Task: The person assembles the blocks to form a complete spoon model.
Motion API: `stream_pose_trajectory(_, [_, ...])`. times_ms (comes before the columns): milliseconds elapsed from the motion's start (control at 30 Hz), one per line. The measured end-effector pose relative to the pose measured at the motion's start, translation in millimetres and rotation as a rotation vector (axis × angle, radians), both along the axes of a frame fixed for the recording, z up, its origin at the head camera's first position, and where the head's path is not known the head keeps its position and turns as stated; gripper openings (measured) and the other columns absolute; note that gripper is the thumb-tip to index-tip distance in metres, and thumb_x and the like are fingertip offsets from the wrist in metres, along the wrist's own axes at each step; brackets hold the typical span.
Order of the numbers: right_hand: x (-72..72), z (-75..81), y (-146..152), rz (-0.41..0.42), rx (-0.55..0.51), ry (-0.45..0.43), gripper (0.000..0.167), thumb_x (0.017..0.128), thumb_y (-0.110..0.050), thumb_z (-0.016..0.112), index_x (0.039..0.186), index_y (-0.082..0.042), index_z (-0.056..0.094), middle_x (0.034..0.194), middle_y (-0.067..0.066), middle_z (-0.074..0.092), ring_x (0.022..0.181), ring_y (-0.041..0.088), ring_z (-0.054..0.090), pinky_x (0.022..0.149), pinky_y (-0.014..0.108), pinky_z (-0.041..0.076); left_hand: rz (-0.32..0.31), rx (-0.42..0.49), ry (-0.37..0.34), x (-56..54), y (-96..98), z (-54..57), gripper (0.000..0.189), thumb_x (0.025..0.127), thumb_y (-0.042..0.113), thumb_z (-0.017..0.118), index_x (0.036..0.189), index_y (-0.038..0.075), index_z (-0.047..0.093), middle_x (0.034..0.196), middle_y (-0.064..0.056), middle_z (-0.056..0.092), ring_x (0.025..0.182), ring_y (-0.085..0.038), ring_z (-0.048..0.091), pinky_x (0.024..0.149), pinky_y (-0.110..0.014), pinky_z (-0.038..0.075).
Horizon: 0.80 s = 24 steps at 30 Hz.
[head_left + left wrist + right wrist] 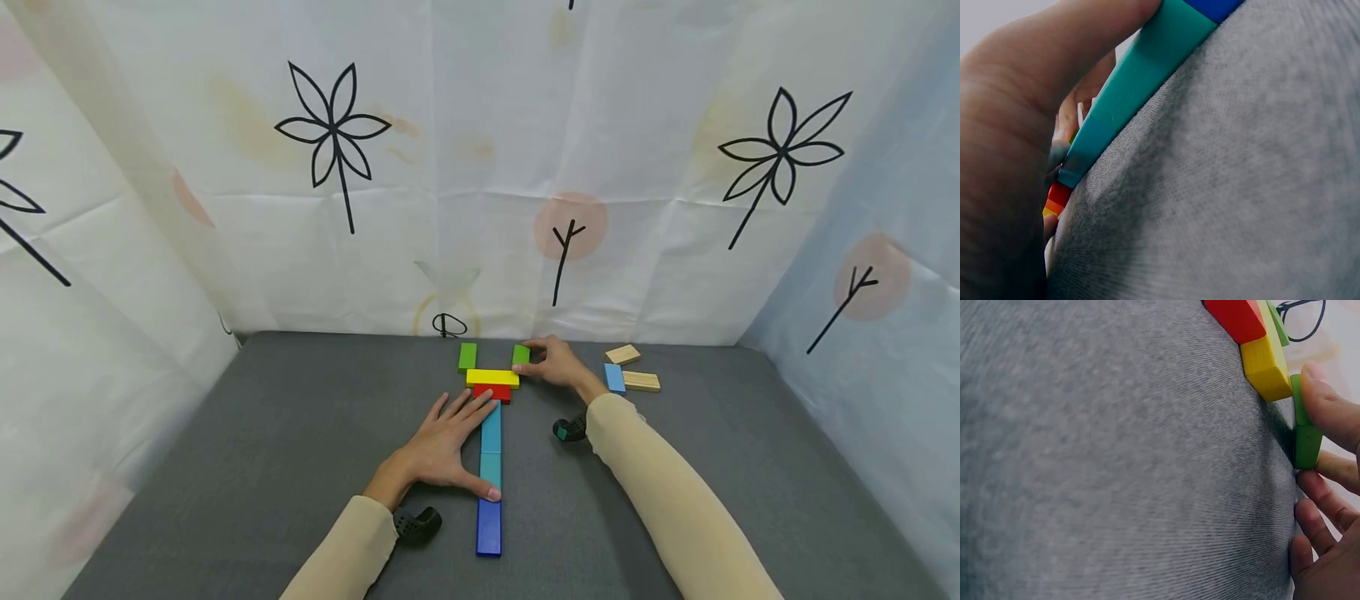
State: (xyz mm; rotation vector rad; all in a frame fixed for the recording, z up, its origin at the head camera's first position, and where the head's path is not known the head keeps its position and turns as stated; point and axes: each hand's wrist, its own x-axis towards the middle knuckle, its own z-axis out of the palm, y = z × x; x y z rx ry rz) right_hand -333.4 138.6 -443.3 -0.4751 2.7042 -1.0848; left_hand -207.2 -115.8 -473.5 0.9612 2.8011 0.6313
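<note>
My right hand (558, 363) pinches a green wooden block (1307, 447) between thumb and fingers, at the right end of a yellow block (492, 379). Another green block (467, 357) lies at the yellow block's left end. Below the yellow one is a red block (505, 397), followed by a line of light blue (491, 431), teal (490, 467) and dark blue (489, 529) blocks running towards me. My left hand (442, 446) lies spread beside and partly over this line. Its fingertips reach the red and light blue blocks, and its thumb rests at the teal block's near end.
To the right lie two plain wood blocks, one farther back (622, 354) and one nearer (641, 382), with a blue block (614, 378) against the nearer one. A patterned white cloth (465, 167) rises behind the grey tabletop (315, 433).
</note>
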Motion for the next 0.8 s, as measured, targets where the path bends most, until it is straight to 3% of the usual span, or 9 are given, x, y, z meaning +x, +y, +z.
stream_pose_trajectory(367, [-1.0,3.5,-5.4,0.032,-0.005,-0.004,0.063,0.094,-0.023,0.076,0.147,0.002,0.051,0.144,0.024,0.052,0.128,0.045,0.051,0.103,0.053,0.048,0.007,-0.007,0.006,-0.3,0.0,-1.2,0.127,0.066,0.082,0.073,0.165,0.023,0.018,0.170,0.005,0.009,0.156,-0.027,0.003,0.122,-0.058,-0.005])
stream_pose_trajectory(567, [-3.5,-0.3,-3.9,0.057,-0.003,0.015,0.057,0.099,-0.021,0.070,0.147,0.001,0.051,0.144,0.023,0.053,0.129,0.046,0.051,0.104,0.055,0.046,0.007,-0.007,0.011,-1.1,-0.1,-3.3,0.127,0.066,0.082,0.072,0.165,0.024,0.018,0.170,0.005,0.009,0.156,-0.026,0.003,0.122,-0.058,-0.005])
stream_pose_trajectory(800, [-4.0,-4.0,-3.3,0.024,0.015,0.031,0.054,0.100,-0.023,0.069,0.147,-0.003,0.053,0.143,0.020,0.055,0.130,0.045,0.050,0.110,0.069,0.029,0.006,-0.007,0.008,-1.1,0.1,-2.6,0.127,0.066,0.082,0.073,0.165,0.024,0.018,0.170,0.006,0.009,0.156,-0.026,0.003,0.122,-0.058,-0.005])
